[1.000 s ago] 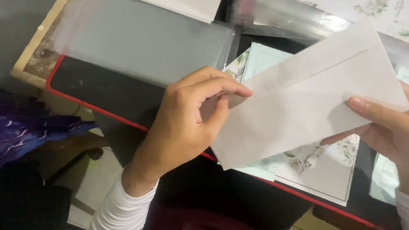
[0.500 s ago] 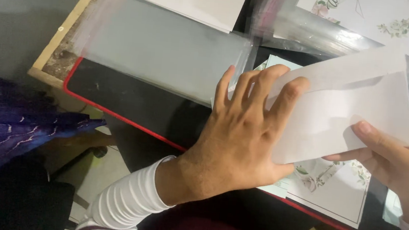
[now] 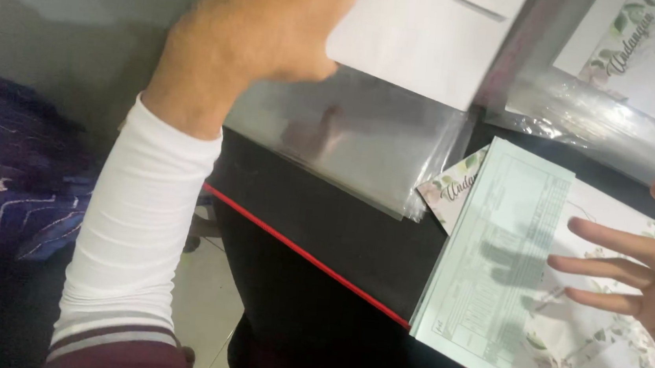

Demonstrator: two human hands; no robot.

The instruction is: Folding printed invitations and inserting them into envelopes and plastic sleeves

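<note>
The plain white paper envelope [image 3: 427,35], which half a second earlier had been held up between both hands, now lay at the far side of the black red-edged surface [image 3: 323,231], resting on the stack of clear plastic sleeves [image 3: 362,144]. The left hand [image 3: 266,29] had carried it there and rested over its near corner, fingers curled; whether they still pinched the paper could not be told. The right hand [image 3: 644,267] had let go and hovered empty, fingers spread apart, just above the pale green printed form sheet [image 3: 495,254] and the white floral-bordered card [image 3: 605,350] beneath it. With the envelope set down, the right hand was nearest the card and form.
</note>
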